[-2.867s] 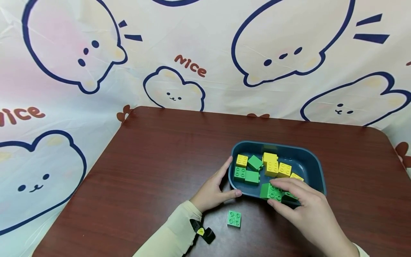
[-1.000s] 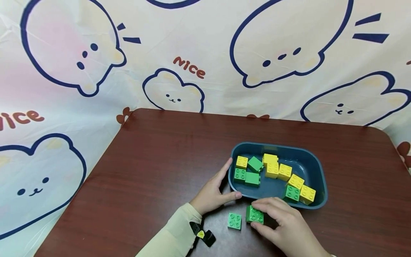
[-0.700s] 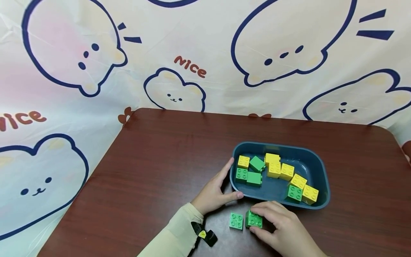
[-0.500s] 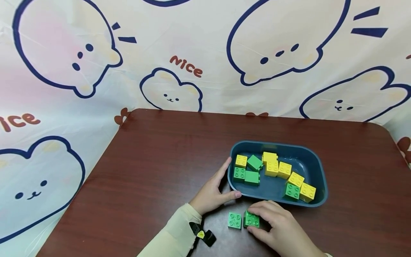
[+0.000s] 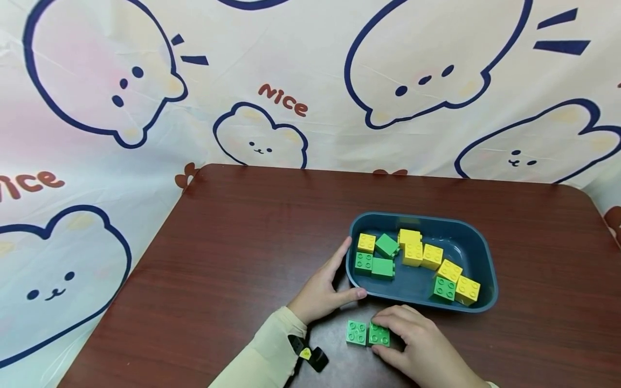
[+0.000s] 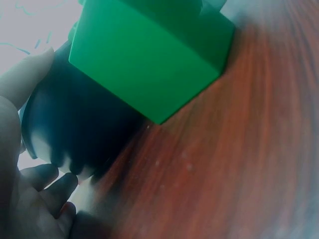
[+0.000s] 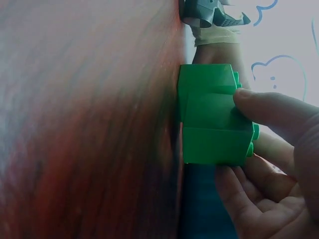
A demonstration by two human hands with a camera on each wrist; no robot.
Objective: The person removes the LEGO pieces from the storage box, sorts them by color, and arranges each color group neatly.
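Right hand (image 5: 423,344)'s got a green brick (image 5: 379,335) pinched beside another brick (image 5: 356,333), left hand (image 5: 317,291) just spread against the tray (image 5: 412,283).

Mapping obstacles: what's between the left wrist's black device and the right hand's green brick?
A second green four-stud brick on the tabletop; head view shows it.

We log the free brick (image 5: 356,333): green, four studs, studs up, resting on the bench (image 5: 242,242). At its 3 o'clock, just beside it, the held brick (image 5: 379,334), likewise green with studs up, is pinched by the right hand (image 5: 422,345), base at or close to the bench. Toward 1 o'clock we note the dark-blue tray (image 5: 412,283), round-cornered, open side up, the left hand (image 5: 321,291) touching its 9 o'clock end.
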